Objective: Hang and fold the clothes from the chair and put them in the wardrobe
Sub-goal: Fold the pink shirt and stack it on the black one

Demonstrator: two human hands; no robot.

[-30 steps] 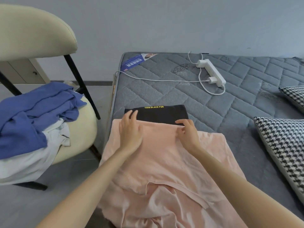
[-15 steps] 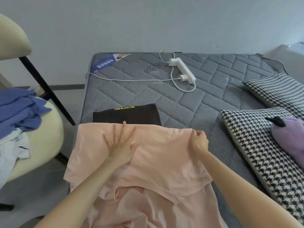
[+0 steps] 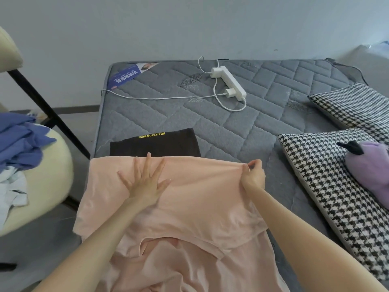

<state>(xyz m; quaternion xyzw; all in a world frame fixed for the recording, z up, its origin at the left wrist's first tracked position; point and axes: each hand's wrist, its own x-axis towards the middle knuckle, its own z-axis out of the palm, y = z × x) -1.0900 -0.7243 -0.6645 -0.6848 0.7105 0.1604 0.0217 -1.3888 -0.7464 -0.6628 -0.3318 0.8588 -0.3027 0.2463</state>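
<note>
Through the head camera I look down at a grey quilted mattress [image 3: 242, 131] set against a pale wall. A pink shirt [image 3: 189, 211] lies spread across the near edge of the mattress, and its lower part hangs off toward the camera in loose folds.

The left hand [image 3: 145, 182] lies flat on the shirt with its fingers spread wide, pressing the cloth down near the shirt's far edge. The right hand [image 3: 252, 175] pinches that far edge between thumb and fingertips and lifts it slightly off the mattress, so the cloth is drawn taut between the two hands.

Just beyond the pink shirt lies a folded black top [image 3: 155, 144] with yellow lettering that reads BLACK FUN. The shirt's far edge overlaps its near side.

To the left, beside the mattress, I see a cream chair [image 3: 52, 182] with a black frame. A crumpled blue garment [image 3: 19, 140] rests on its seat, on top of a white garment [image 3: 10, 190].

Farther back on the mattress lies a white power strip [image 3: 230, 83] with two plugs in it and a thin white cable trailing to the left. A blue label [image 3: 128, 74] sits at the far left corner.

On the right are two houndstooth pillows [image 3: 328, 186], and a purple plush [image 3: 370, 165] rests on the nearer one.
</note>
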